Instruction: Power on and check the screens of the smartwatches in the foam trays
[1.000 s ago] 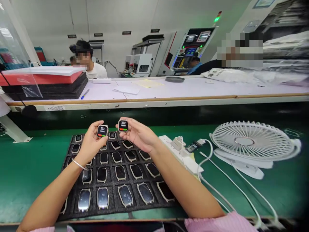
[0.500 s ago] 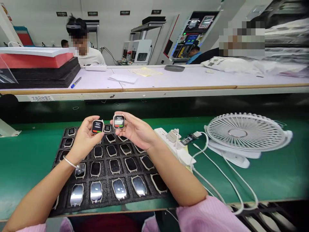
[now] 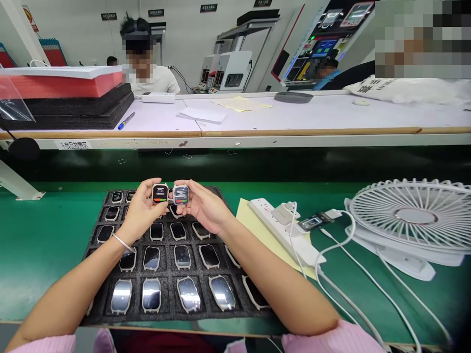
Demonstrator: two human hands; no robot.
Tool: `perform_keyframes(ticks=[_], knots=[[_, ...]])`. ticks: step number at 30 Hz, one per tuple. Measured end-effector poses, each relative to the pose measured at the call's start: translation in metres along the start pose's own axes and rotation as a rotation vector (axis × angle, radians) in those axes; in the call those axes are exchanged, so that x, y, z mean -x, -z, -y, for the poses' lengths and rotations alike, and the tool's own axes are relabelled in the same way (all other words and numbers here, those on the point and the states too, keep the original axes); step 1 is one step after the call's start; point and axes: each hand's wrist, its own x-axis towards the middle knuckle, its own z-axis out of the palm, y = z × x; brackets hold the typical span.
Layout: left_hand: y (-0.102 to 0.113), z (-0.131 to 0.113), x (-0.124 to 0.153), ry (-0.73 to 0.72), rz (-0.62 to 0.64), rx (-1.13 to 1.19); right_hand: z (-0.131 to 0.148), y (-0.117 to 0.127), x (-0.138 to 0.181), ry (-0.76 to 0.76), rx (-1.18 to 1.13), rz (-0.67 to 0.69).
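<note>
Black foam tray [image 3: 96,255] lain on green mat; above its far end, rounded-square lit watch body [image 3: 160,193] pinched by left hand [image 3: 142,212], second watch body [image 3: 181,194] pinched by right hand [image 3: 202,206], held side by side, nearly touching

Pink sleeves [image 3: 327,340], silver bracelet [image 3: 123,242]

Bright light is shining down from above. White glare is bouncing off the dark watch faces [image 3: 151,294] in the tray. Edges are bending outward, and the fan [image 3: 415,215] is looking stretched.
</note>
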Motion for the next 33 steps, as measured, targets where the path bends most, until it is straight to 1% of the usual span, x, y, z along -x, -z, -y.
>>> perform_keyframes(ticks=[10,17,25,33], knots=[[0.006,-0.005,0.004,-0.039,0.057,0.114,0.006,-0.003,0.004,0.090,0.006,0.021],[0.005,-0.004,0.002,-0.100,0.048,0.059,0.008,-0.004,0.010,0.145,0.063,0.070],[0.005,-0.005,0.003,-0.118,0.051,0.022,0.006,-0.004,0.009,0.188,0.122,0.073],[0.003,-0.008,0.004,-0.125,0.049,0.042,0.006,-0.004,0.010,0.198,0.124,0.086]])
